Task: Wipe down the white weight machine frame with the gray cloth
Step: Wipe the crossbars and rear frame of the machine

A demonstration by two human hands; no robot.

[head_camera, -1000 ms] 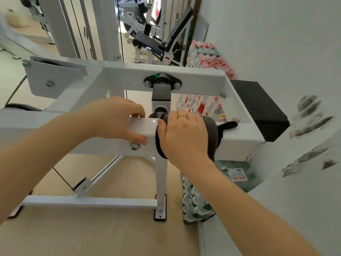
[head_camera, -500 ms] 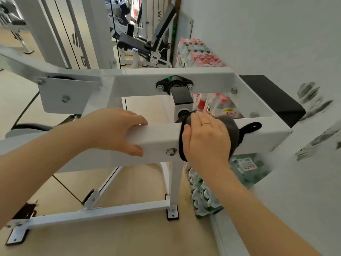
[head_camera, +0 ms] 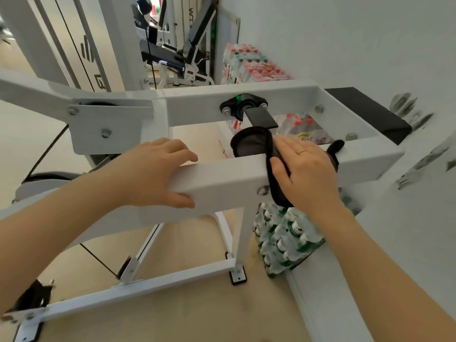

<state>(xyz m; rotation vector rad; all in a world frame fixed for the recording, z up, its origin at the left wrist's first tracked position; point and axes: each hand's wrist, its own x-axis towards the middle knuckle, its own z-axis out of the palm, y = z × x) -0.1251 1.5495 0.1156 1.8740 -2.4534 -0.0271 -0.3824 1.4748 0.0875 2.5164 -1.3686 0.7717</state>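
Pressing gray cloth (head_camera: 249,144) onto white frame (head_camera: 222,178), right hand (head_camera: 306,174) fingers straight, together; left hand (head_camera: 153,174) fingers clamped on frame.

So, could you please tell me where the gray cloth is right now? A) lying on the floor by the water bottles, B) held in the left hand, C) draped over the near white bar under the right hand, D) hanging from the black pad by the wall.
C: the gray cloth lies over the near bar of the white frame, with the right hand pressing it flat.
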